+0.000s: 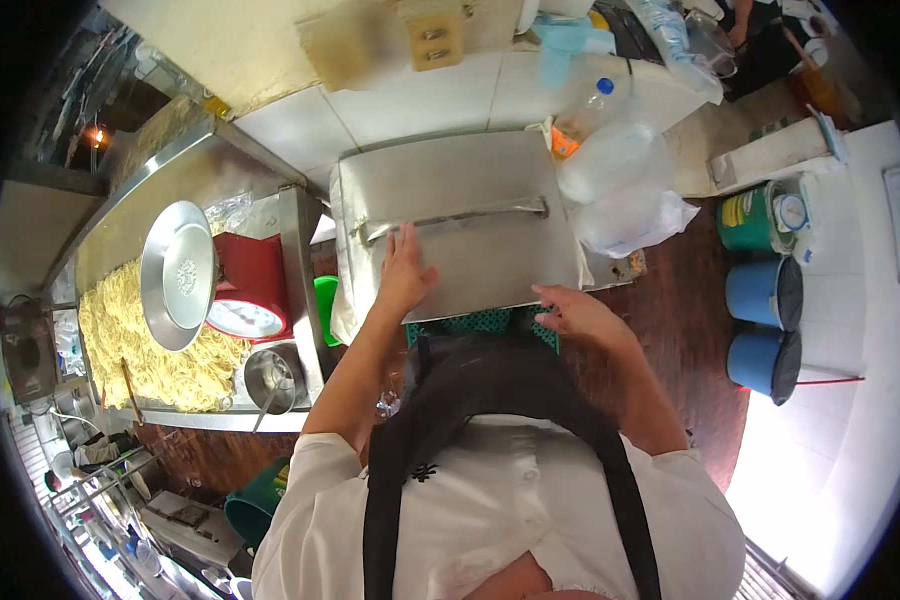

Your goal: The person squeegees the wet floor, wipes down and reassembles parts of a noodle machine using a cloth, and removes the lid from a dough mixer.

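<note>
Straight ahead sits the metal lid (495, 262), its long handle (460, 217) running side to side. The left hand (404, 272) is nearer the handle, fingers open by its left end; the right hand (582, 315), open and empty, is by the lid's near right corner.

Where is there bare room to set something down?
On the metal lid: the strip between its handle and the tiled wall, and the patch between left hand and right hand. Crowded: the left counter, with noodles, red scale and pot.
</note>
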A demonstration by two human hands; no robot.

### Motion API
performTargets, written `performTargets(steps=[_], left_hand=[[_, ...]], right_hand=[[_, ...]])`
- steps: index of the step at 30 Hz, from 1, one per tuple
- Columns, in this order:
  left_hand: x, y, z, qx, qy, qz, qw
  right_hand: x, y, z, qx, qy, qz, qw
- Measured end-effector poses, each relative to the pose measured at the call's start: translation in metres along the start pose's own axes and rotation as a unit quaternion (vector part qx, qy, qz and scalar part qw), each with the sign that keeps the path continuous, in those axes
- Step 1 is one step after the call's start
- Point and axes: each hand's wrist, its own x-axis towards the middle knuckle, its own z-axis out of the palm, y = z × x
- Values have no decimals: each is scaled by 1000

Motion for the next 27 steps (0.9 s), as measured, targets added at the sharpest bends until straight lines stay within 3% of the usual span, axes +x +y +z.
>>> performTargets(steps=[4,7,9,11,15,17,22,27], left_hand=[[5,22,10,63,-18,-71,995],[8,19,18,86,7,-65,994],[13,31,7,54,21,-61,996],[15,59,-4,-13,20,-129,991],[-1,121,6,-47,143,-72,986],[-16,136,20,-96,71,-123,985],[-46,167,32,-108,46,-190,975],[-56,156,32,-120,91,-207,967]], right_hand=[[0,37,-13,-16,6,-64,998],[-6,63,-25,-13,2,-94,995],[-11,77,-34,-10,-10,-98,995],[-16,86,-47,-11,-31,-92,995],[-17,115,-64,15,-75,-99,992],[-25,113,-82,42,-96,-79,991],[-18,138,-88,5,-85,-129,988],[-10,150,-82,0,-75,-172,982]])
